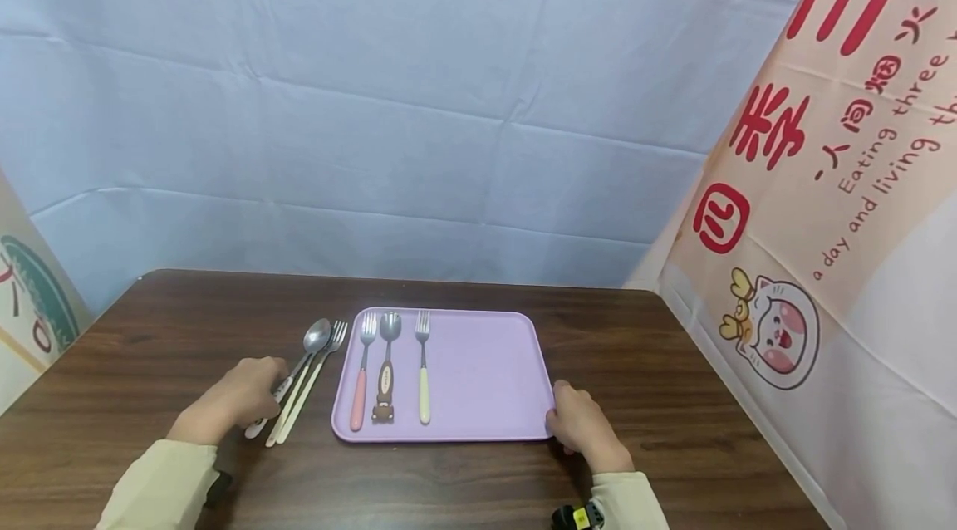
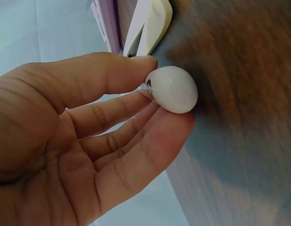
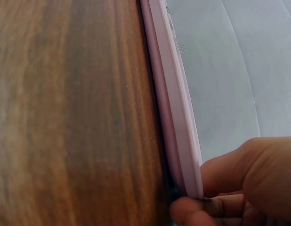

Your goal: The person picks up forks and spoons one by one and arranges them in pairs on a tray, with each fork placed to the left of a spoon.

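Note:
Off the tray's left side, my left hand (image 1: 241, 394) pinches a spoon (image 1: 317, 336) by its white handle. In the left wrist view, the rounded handle end (image 2: 173, 89) sits between thumb and fingertips, low over the table. A cream-handled fork (image 1: 305, 394) and another cream-handled utensil (image 1: 282, 422), its head hidden, lie right beside that spoon. My right hand (image 1: 585, 424) grips the near right corner of a lilac tray (image 1: 486, 372), thumb over the rim and fingers against the underside. On the tray lie a pink-handled fork (image 1: 360, 397), a brown bear-handled spoon (image 1: 385, 380) and a cream-handled fork (image 1: 424, 389).
The dark wooden table (image 1: 673, 397) carries everything. A pale blue cloth (image 1: 389, 131) hangs behind its far edge, and a printed cloth (image 1: 860, 264) with red characters and a cartoon cat hangs along the right side.

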{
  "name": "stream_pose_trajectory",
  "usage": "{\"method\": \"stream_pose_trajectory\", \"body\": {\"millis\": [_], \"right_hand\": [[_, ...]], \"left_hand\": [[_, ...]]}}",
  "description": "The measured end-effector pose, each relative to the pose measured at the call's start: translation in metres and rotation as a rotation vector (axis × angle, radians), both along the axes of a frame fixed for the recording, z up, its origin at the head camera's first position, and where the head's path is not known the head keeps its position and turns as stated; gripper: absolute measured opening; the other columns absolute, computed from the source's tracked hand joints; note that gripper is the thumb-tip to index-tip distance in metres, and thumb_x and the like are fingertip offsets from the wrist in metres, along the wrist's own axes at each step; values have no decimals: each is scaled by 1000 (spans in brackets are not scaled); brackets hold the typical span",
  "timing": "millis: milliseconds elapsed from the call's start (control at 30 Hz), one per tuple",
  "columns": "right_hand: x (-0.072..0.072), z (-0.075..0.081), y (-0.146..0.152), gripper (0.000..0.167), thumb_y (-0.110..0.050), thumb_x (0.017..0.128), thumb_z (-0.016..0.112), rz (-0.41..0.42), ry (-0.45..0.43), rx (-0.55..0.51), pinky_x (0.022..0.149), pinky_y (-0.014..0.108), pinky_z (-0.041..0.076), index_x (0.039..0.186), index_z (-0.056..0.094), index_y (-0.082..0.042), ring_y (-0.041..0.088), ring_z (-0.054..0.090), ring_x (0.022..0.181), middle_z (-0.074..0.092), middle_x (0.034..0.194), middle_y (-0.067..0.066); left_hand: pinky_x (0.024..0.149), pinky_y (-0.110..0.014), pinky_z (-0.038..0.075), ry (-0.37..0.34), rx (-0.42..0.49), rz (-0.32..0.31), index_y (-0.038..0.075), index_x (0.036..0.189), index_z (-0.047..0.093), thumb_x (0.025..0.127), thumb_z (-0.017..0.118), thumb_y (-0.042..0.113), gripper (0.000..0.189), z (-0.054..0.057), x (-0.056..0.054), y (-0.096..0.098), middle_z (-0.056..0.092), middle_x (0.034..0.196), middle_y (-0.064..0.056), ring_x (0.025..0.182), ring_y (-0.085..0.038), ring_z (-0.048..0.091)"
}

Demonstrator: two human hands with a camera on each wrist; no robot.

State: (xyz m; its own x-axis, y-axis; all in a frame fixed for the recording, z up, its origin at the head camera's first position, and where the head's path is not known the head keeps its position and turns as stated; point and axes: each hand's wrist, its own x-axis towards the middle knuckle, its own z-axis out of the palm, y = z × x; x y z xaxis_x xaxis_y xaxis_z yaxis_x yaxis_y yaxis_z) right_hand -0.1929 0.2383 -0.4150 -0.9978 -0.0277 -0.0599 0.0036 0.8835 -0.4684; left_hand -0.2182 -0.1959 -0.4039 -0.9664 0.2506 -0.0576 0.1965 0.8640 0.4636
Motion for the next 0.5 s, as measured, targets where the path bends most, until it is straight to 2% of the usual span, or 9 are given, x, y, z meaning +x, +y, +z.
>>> {"method": "stream_pose_trajectory", "body": {"millis": [333,500], "right_hand": [[-2,-2,1,13,4,79,49,20,8,-33,37,29,41,92,50,8,16,48,36,48,56,8],[-2,-2,2,15,3,80,49,22,-1,-23,37,28,40,94,50,10,15,48,37,48,54,7]], "left_hand": [[39,-29,45,-90,46,26,-2,80,54,65,60,-7,16,1,0,-1,49,64,-8,48,-18,52],[39,-30,46,-102,60,57,0,74,48,66,60,-4,15,1,2,-2,48,63,-9,47,-20,52]]}}
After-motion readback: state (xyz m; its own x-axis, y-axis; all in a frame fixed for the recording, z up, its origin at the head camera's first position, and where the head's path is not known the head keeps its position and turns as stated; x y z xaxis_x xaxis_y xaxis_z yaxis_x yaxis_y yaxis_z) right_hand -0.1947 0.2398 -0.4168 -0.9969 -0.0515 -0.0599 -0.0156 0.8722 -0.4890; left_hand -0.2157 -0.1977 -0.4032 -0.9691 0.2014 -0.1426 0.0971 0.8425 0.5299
